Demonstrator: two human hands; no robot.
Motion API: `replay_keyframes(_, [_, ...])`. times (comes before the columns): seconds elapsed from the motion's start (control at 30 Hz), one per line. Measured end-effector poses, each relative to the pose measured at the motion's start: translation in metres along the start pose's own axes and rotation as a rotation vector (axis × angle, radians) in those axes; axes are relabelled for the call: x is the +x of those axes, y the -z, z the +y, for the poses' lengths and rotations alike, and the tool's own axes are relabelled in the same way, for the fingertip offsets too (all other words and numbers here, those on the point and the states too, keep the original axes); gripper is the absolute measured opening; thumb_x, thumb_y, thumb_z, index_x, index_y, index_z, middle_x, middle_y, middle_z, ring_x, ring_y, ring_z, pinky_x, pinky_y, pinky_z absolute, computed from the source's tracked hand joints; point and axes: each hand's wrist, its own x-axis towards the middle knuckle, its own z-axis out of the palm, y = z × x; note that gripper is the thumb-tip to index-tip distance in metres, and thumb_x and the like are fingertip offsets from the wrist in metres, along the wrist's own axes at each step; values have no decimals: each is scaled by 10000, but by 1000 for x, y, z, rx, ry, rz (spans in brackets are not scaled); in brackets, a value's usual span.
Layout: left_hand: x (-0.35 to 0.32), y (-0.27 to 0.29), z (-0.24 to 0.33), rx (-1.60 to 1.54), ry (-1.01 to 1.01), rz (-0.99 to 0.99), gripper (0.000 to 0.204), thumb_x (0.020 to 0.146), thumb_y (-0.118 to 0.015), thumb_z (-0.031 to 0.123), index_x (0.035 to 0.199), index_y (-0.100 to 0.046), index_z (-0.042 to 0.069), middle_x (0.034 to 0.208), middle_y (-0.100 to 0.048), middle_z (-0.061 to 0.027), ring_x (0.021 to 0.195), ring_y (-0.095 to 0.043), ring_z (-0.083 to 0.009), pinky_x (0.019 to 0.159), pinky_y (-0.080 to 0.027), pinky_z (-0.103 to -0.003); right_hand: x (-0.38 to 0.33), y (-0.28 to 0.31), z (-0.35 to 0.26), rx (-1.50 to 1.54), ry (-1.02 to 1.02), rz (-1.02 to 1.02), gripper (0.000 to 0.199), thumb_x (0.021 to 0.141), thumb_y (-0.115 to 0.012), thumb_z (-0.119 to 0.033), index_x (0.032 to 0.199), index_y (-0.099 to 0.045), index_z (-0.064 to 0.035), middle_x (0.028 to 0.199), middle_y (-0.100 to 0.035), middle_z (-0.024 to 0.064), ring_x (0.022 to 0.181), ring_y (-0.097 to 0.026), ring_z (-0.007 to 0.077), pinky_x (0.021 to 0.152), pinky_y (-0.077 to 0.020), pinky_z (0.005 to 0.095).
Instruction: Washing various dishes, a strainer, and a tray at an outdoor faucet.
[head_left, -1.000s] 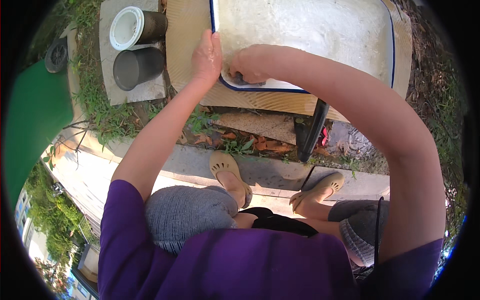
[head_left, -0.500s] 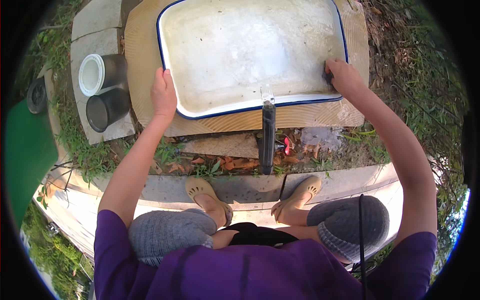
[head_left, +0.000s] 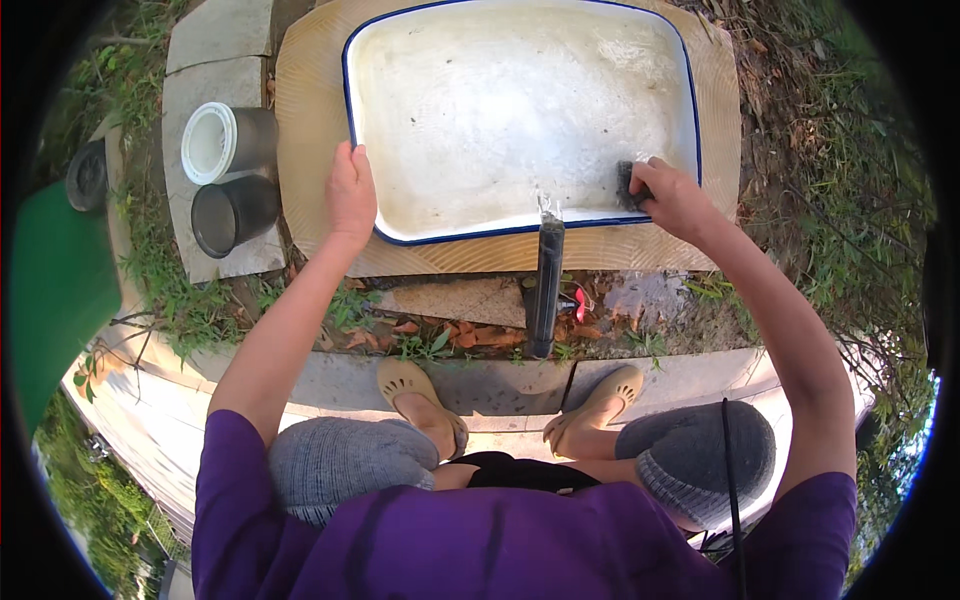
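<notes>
A large white enamel tray (head_left: 470, 110) with a dark blue rim lies in front of me, its inside wet and speckled with small dark bits. My left hand (head_left: 351, 200) is closed on the tray's left rim, thumb on top; the fingers underneath are partly hidden. In my right hand (head_left: 678, 203) is a dark scrubbing sponge (head_left: 626, 186), pressed to the tray's floor by the near right corner. Clear water (head_left: 549, 208) runs from a dark upright tap pipe (head_left: 545, 290) into the tray at its near edge.
The tray rests on a tan patterned slab (head_left: 315, 120). Left of it, a dark cup (head_left: 236, 216) and a white-rimmed dark pot (head_left: 208, 143) lie on paving. A red tap handle (head_left: 580, 304) sits beside the pipe. Grass and dry leaves border the slab.
My right hand has moved the sponge left and slightly nearer, away from the tray's right wall. My left hand keeps its hold on the rim. The whole view has shifted a little.
</notes>
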Motion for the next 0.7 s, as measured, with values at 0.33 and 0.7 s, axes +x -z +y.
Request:
replay_keyframes(0.33, [1,11,-3,54,0,-69,265,937,-414,260,1000,-489,14,850,-585,-245,802,-548,-432,679,-412,-494,-14,-3,-1,-9,-89,22,185,757,-578,-5,904,-555,-114,916,-546,116,902,-576,314,773,-464,405])
replay_keyframes(0.7, [-23,16,3,33,126,-142,330,920,-457,277,1152,-437,42,922,-611,-238,851,-574,-425,710,-435,-494,0,7,12,57,-526,430,237,839,-553,-104,1057,-461,-123,1039,-527,176,954,-535,394,811,-430,453])
